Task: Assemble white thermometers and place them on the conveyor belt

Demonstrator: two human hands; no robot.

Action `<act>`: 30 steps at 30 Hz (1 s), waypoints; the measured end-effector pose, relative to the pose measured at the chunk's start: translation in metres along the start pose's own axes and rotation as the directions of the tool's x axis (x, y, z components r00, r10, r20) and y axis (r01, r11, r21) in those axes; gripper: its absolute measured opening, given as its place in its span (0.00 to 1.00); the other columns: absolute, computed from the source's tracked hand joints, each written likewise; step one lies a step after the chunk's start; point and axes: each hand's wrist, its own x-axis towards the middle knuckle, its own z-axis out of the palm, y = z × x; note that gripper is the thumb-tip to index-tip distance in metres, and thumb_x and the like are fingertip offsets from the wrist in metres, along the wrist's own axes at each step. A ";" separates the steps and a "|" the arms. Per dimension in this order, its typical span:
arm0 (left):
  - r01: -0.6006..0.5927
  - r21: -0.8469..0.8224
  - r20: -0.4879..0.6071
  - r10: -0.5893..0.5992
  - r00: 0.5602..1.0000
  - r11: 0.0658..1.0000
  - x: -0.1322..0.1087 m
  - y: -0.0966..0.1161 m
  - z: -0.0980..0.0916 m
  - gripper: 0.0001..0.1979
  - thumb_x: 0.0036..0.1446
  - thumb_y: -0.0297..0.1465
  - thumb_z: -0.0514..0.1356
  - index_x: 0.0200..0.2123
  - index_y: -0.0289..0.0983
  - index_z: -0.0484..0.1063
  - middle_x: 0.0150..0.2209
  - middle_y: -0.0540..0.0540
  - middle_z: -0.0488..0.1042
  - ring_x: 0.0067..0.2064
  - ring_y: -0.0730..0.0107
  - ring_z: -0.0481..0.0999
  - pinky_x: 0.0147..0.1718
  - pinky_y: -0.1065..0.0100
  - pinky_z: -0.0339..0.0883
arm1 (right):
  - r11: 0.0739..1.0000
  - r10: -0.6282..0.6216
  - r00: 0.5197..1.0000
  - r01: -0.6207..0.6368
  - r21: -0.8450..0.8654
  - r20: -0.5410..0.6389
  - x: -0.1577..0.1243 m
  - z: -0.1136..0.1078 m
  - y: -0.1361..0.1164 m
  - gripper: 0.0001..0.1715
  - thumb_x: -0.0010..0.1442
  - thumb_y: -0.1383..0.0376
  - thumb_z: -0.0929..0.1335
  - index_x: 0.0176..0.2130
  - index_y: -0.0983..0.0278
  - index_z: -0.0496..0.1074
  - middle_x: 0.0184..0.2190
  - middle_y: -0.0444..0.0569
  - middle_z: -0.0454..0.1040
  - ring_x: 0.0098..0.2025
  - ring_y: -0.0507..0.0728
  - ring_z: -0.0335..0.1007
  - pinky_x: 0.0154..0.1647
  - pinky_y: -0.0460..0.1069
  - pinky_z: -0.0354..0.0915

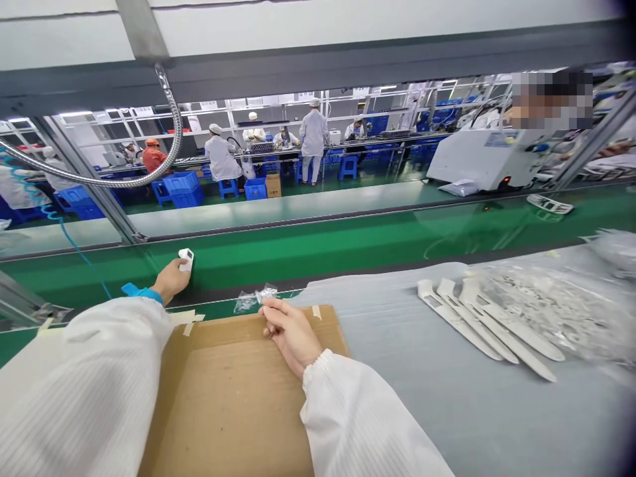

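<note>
As the left grip point(171, 279) is clenched on a small white plastic part point(185, 260) over the near edge of the green conveyor belt point(318, 262), the right grip point(291, 333) lies half-curled above a cardboard sheet point(233, 397). Its fingertips point(265, 306) touch a small clear plastic bag point(254, 298); whether they pinch it cannot be told. Right of the right grip, on the grey-covered tabletop point(397, 411), long white plastic pieces point(472, 324) lie beside a heap of bagged parts point(546, 305).
</note>
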 end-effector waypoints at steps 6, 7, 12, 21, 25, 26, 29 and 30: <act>0.050 0.157 -0.147 -0.027 0.989 0.986 -0.026 -0.008 0.015 0.24 0.50 0.29 0.63 0.52 0.30 0.69 0.56 0.26 0.68 0.61 0.36 0.66 0.55 0.47 0.61 | 1.000 0.001 1.000 -0.001 -0.005 -0.001 0.001 0.000 0.001 0.20 0.42 0.61 0.80 0.36 0.64 0.78 0.32 0.46 0.77 0.26 0.47 0.58 0.33 0.48 0.60; 0.033 0.158 -0.151 -0.009 0.989 0.987 -0.036 -0.008 0.016 0.24 0.51 0.30 0.62 0.53 0.31 0.68 0.56 0.27 0.68 0.60 0.38 0.67 0.55 0.48 0.61 | 1.000 0.002 1.000 -0.002 -0.009 -0.008 0.001 0.000 0.001 0.20 0.41 0.61 0.80 0.36 0.64 0.78 0.32 0.46 0.76 0.26 0.47 0.58 0.33 0.48 0.60; -0.023 -0.119 0.036 0.028 0.999 0.993 -0.102 0.002 0.023 0.20 0.56 0.34 0.62 0.51 0.34 0.70 0.52 0.36 0.75 0.52 0.53 0.75 0.53 0.57 0.67 | 0.999 0.008 1.000 -0.010 -0.046 -0.026 -0.001 0.002 -0.002 0.21 0.41 0.61 0.80 0.36 0.64 0.78 0.32 0.46 0.76 0.26 0.47 0.58 0.34 0.48 0.62; -0.348 -0.019 0.034 0.348 0.937 0.937 -0.176 0.004 0.051 0.12 0.60 0.29 0.56 0.46 0.35 0.71 0.50 0.36 0.72 0.55 0.49 0.70 0.56 0.47 0.63 | 0.995 0.009 0.999 -0.006 -0.098 0.033 -0.004 -0.006 -0.001 0.26 0.37 0.74 0.80 0.38 0.63 0.77 0.38 0.45 0.75 0.40 0.51 0.73 0.52 0.50 0.67; -0.469 -0.055 0.060 0.472 0.879 0.881 -0.179 -0.001 0.058 0.09 0.59 0.28 0.56 0.43 0.37 0.72 0.48 0.38 0.71 0.53 0.52 0.71 0.55 0.50 0.64 | 0.987 0.010 1.000 -0.007 -0.162 0.017 -0.006 -0.006 -0.003 0.27 0.37 0.75 0.80 0.39 0.62 0.77 0.39 0.46 0.76 0.40 0.50 0.72 0.51 0.48 0.66; -0.476 -0.075 0.061 0.480 0.875 0.877 -0.178 -0.002 0.057 0.08 0.59 0.28 0.57 0.42 0.37 0.72 0.48 0.39 0.71 0.53 0.52 0.71 0.55 0.50 0.65 | 0.986 0.008 1.000 -0.007 -0.168 0.006 -0.006 -0.006 -0.003 0.27 0.37 0.75 0.80 0.39 0.62 0.77 0.38 0.46 0.76 0.39 0.50 0.72 0.50 0.48 0.67; -0.462 -0.104 0.055 0.469 0.881 0.881 -0.174 -0.004 0.054 0.06 0.59 0.28 0.57 0.40 0.38 0.72 0.46 0.39 0.71 0.52 0.53 0.71 0.54 0.51 0.65 | 0.982 0.004 1.000 -0.003 -0.187 0.005 -0.006 -0.005 -0.004 0.26 0.37 0.74 0.80 0.38 0.62 0.78 0.38 0.45 0.76 0.39 0.50 0.72 0.49 0.48 0.67; -0.456 -0.109 0.054 0.463 0.885 0.883 -0.173 -0.004 0.053 0.06 0.59 0.28 0.57 0.40 0.38 0.71 0.46 0.40 0.71 0.52 0.53 0.71 0.54 0.52 0.65 | 0.981 0.003 1.000 -0.001 -0.196 0.011 -0.006 -0.005 -0.004 0.25 0.38 0.74 0.80 0.38 0.62 0.78 0.38 0.45 0.76 0.39 0.50 0.72 0.49 0.48 0.68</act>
